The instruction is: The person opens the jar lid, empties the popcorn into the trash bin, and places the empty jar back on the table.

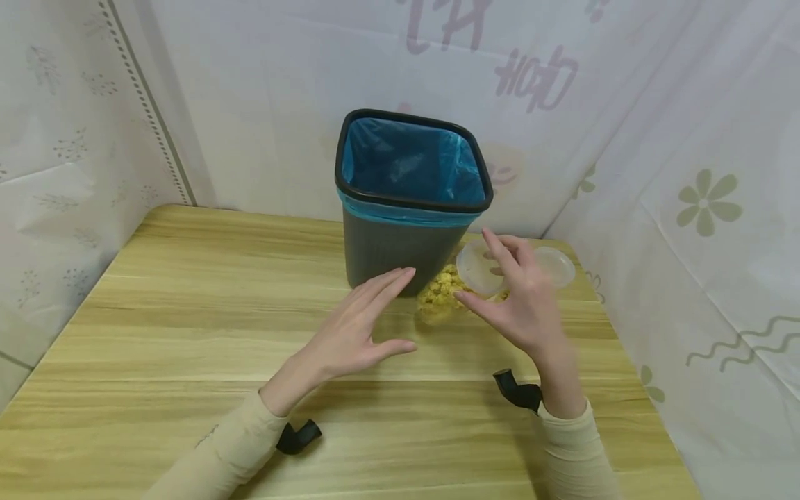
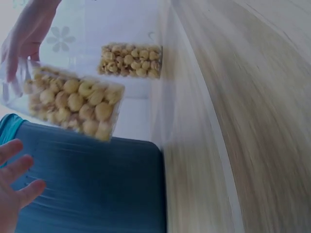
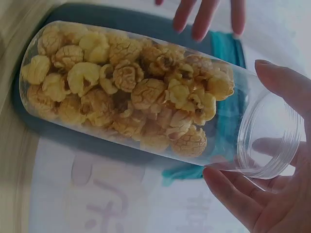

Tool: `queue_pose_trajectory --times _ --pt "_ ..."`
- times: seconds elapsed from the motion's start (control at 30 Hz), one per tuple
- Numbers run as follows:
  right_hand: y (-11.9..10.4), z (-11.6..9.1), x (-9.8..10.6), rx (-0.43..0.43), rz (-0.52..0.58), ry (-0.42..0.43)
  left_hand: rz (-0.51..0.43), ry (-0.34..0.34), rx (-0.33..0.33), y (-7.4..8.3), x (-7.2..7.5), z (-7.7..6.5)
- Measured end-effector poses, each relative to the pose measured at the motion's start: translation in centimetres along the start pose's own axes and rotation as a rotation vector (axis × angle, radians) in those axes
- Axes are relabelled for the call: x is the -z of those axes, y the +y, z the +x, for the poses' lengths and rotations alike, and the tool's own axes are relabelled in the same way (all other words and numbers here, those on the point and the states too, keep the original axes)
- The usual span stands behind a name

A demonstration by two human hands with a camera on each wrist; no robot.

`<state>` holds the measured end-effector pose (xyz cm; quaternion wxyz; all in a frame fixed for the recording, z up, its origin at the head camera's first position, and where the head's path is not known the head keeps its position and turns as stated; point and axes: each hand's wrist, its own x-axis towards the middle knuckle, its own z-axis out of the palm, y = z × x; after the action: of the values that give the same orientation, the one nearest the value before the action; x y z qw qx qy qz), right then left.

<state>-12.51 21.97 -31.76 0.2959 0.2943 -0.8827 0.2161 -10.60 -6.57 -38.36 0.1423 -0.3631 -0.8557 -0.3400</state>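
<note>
My right hand [image 1: 521, 298] holds a clear plastic jar of popcorn [image 3: 131, 92] near its round neck. Thumb and fingers lie on either side of that neck in the right wrist view. The jar's mouth shows no lid, and popcorn fills most of its body. Blurred in the head view, the jar [image 1: 440, 295] is tilted, just in front of the grey bin [image 1: 381, 250]. My left hand [image 1: 353, 326] hovers left of the jar, fingers extended and thumb spread, touching nothing. A second popcorn jar [image 2: 130, 60] stands farther off in the left wrist view.
Blue bag lining [image 1: 406, 167] fills the bin and folds over below its black rim. A pale round top [image 1: 555, 267] shows right of my right hand. The wooden table [image 1: 187, 312] meets printed white cloth walls [image 1: 269, 104] behind and beside it.
</note>
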Motion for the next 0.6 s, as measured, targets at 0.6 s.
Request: queue_pose_trajectory --times 0.6 --pt "-4.9 0.1 -3.4 -0.103 0.261 0.113 0.052 0.152 0.080 0.6 -1.6 0.7"
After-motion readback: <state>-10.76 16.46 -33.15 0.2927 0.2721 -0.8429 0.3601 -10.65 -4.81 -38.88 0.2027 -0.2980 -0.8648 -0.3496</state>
